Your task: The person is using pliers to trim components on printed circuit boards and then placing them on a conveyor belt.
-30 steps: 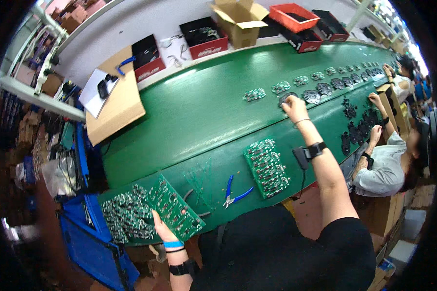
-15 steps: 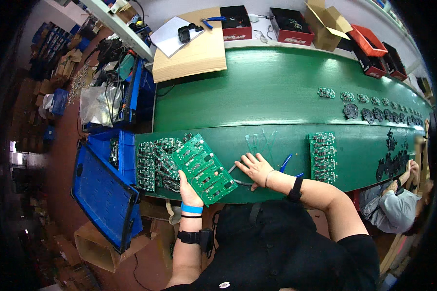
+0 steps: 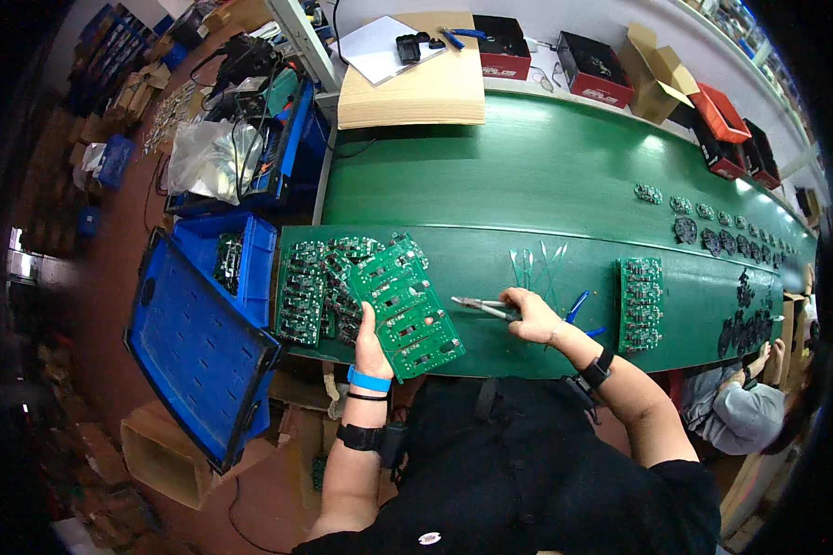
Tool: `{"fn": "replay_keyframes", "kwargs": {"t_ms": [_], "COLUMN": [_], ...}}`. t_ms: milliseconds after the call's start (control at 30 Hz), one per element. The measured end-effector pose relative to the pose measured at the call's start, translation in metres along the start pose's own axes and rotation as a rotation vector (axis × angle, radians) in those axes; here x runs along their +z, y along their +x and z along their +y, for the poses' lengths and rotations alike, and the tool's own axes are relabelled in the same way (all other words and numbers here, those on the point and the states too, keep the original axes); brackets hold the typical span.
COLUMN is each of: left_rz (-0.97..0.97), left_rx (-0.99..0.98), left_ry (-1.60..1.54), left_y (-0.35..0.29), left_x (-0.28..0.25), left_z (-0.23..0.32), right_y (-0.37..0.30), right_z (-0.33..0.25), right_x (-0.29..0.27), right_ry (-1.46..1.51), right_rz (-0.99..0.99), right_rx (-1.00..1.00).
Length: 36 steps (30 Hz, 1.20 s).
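Note:
My left hand [image 3: 371, 350] grips a green circuit board panel [image 3: 407, 310] by its near left edge, holding it tilted above the bench. My right hand [image 3: 531, 317] is closed round the handles of a pair of pliers [image 3: 479, 304], whose grey jaws point left toward the panel without touching it. Just beyond that hand lie thin green strips [image 3: 537, 268]. A blue-handled hand tool [image 3: 578, 305] rests to its right. More populated circuit boards [image 3: 301, 294] are piled left of the panel, and another stack of boards [image 3: 640, 305] stands farther right.
An open blue crate [image 3: 259, 268] with a tilted blue lid [image 3: 199, 351] is at the left. Rows of small boards and black parts [image 3: 685, 230] run along the right of the green bench [image 3: 416, 185]. Cardboard [image 3: 412, 97] and boxes line the back. A co-worker [image 3: 745, 407] sits at right.
My right hand has gone from lying spread on the bench to holding the pliers raised beside the panel. The whole view has shifted a little; my left hand still holds the panel.

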<state>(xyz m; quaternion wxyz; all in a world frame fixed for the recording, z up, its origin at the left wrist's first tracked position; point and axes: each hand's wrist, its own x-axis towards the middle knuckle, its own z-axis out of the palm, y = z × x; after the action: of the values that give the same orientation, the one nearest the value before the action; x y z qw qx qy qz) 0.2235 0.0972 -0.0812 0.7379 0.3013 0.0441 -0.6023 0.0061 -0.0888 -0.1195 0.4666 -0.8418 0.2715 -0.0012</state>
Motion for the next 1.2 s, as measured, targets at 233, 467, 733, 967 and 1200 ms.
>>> {"fn": "replay_keyframes", "kwargs": {"t_ms": [233,467,733,967,1200], "left_rz": [0.014,-0.040,-0.113,-0.354,-0.162], "left_rx": [-0.011,-0.018,-0.204,-0.367,-0.263], "left_ry": [0.216,0.249,0.114,-0.235,0.054], "left_y": [0.016,0.027,0.040,0.055,0.055], "left_x": [0.028,0.047,0.053,0.038,0.047], "left_z": [-0.012,-0.026,-0.047,-0.072,-0.060], "right_y": [-0.044,-0.062,-0.078,-0.086,-0.088], "right_z": [-0.031,-0.028,-0.010,-0.009,0.000], "right_x": [-0.030,-0.043,-0.052,-0.060,-0.065], "right_ry": [0.686,0.602,0.790,0.948,0.731], "right_rz": [-0.117,-0.041,-0.187,-0.269,-0.230], "right_rx": [0.185,0.129,0.168,0.131,0.183]}}
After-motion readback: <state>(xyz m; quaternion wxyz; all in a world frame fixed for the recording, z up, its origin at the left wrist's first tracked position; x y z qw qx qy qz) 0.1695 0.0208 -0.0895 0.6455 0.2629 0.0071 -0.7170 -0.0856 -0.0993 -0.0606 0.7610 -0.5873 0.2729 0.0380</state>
